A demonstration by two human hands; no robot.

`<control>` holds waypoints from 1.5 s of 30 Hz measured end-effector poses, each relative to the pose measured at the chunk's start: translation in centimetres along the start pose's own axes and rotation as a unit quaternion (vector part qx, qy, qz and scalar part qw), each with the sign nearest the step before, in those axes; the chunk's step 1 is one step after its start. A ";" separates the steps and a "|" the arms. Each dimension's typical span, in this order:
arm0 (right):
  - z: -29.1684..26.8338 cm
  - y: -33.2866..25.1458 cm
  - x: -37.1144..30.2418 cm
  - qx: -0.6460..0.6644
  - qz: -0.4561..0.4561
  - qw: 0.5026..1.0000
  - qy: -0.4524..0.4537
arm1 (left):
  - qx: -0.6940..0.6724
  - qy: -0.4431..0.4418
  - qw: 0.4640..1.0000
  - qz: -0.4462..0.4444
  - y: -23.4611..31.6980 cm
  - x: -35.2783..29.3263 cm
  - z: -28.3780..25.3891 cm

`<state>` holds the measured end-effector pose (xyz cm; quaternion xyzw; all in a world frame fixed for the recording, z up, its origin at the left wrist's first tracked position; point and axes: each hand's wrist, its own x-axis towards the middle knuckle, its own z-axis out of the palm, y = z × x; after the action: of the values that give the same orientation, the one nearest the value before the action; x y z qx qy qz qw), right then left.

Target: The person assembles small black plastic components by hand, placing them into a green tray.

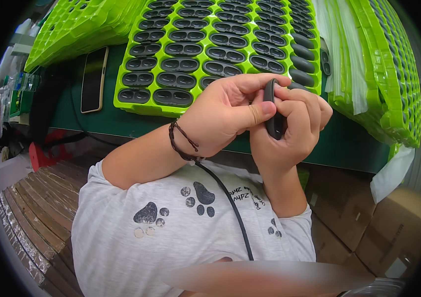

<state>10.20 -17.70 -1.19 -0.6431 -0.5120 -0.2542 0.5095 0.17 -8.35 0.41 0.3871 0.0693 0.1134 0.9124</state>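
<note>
Both my hands are raised over the near right corner of a bright green tray [136, 107], where they hold a black, rounded earbud case piece [270, 94] on edge between them. My left hand [227, 109] pinches it from the left, thumb pressed against its side. From the right, the curled fingers of my right hand [292, 121] wrap it and cover part of it. Rows of similar dark case pieces [173, 97] fill the tray's pockets, most showing two oval hollows. In the right column several show smooth rounded backs [302, 66].
A smartphone [93, 81] lies left of the tray on the dark green table [67, 121]. Stacked green trays stand at the left [79, 29] and right [386, 74], the right ones with white sheets between. A black cord [227, 198] crosses my shirt. Cardboard boxes [393, 227] sit lower right.
</note>
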 end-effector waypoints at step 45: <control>-1.7 -2.6 -1.9 0.254 0.113 0.960 -0.034 | 0.100 -0.042 0.978 0.177 -1.5 -1.5 -0.4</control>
<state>7.45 -20.16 -1.18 -0.5542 -0.5009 -0.0342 0.6639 -1.10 -9.45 -0.92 0.4871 -0.0274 0.2490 0.8367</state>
